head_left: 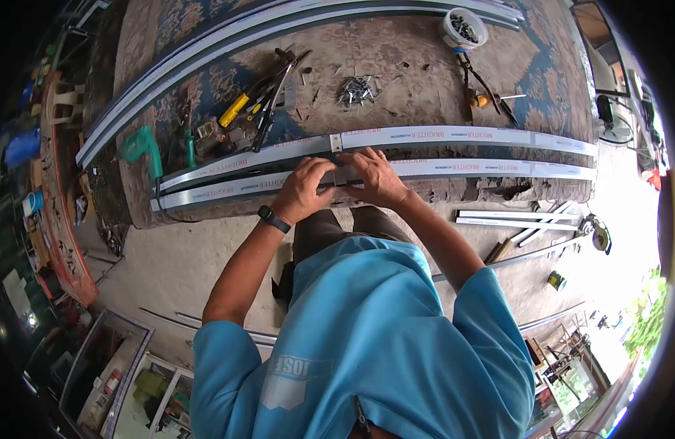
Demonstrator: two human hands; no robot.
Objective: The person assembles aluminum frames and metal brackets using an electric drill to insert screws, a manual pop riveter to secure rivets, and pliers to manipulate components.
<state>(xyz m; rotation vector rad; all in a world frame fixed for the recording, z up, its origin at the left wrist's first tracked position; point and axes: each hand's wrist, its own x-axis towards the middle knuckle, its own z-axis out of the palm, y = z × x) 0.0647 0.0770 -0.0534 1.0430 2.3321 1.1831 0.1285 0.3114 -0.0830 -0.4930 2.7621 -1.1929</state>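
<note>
Two long aluminium profiles with printed film lie side by side across the table edge before me. Over the near profile (484, 168), my left hand (306, 192) has its fingers and thumb curled in a pinch. My right hand (377, 180) faces it from the other side, fingers bent. Between the fingertips sits a small grey metal piece (342, 175), partly covered by both hands; its exact shape is hidden. Just beyond the fingers, a small metal bracket (336, 143) sits on the far profile (454, 135).
Beyond the profiles are a pile of rivets (358, 91), a tub (464, 29) of small parts, a yellow-handled tool (233, 110) and a hand riveter (480, 91). A green power tool (141, 151) lies left. More profiles (279, 23) span the back. A circular saw (595, 234) stands on the floor.
</note>
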